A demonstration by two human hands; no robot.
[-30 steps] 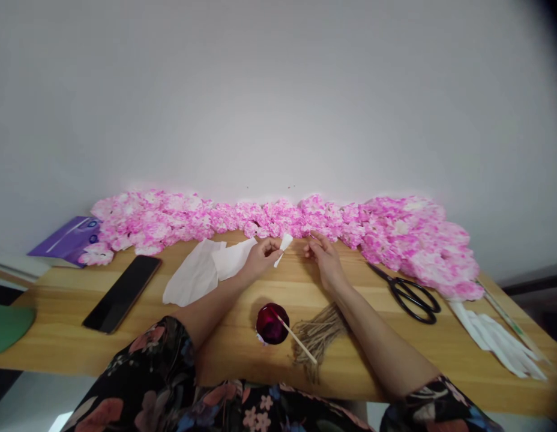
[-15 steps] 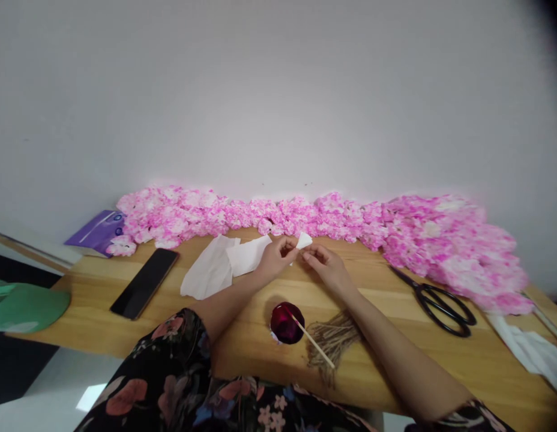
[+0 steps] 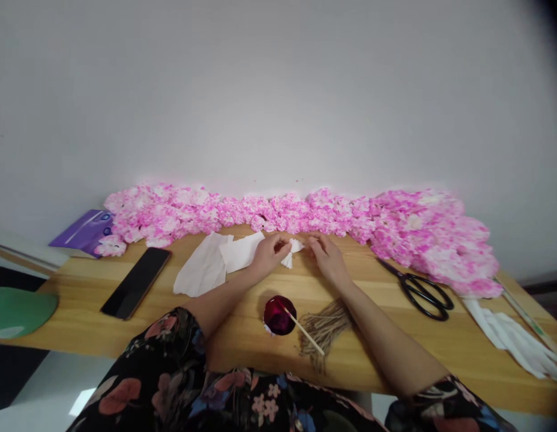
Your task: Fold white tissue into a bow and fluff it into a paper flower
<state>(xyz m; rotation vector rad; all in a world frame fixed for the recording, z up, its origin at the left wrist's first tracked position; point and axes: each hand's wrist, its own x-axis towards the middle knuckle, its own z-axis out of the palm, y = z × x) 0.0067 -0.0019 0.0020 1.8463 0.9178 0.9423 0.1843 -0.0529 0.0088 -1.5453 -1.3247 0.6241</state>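
Observation:
My left hand (image 3: pixel 270 253) pinches a small white pleated paper piece (image 3: pixel 295 247), gathered at its middle so that both ends fan out. Just right of it, a small gap away, is my right hand (image 3: pixel 327 255). Its fingers are curled with the thumb close to them, and whatever they hold, if anything, is too small to make out. White paper sheets (image 3: pixel 201 264) lie beside my left wrist. Between my forearms stands a small cup of dark red liquid (image 3: pixel 278 317) with a thin stick (image 3: pixel 311 337) leaning in it. A bundle of brown stems (image 3: pixel 328 327) lies by my right forearm.
Pink and white paper flowers (image 3: pixel 287 210) line the wall side of the wooden table (image 3: pixel 242 354). A phone (image 3: pixel 137 283), a purple packet (image 3: pixel 83 234) and a green object (image 3: pixel 20 312) are on the left. Black scissors (image 3: pixel 425 294) and white gloves (image 3: pixel 512 336) lie on the right.
The white piece, earlier seen as one small fan between both hands, now shows two fanned ends. My right hand has drawn away from it to the right. The view has shifted slightly.

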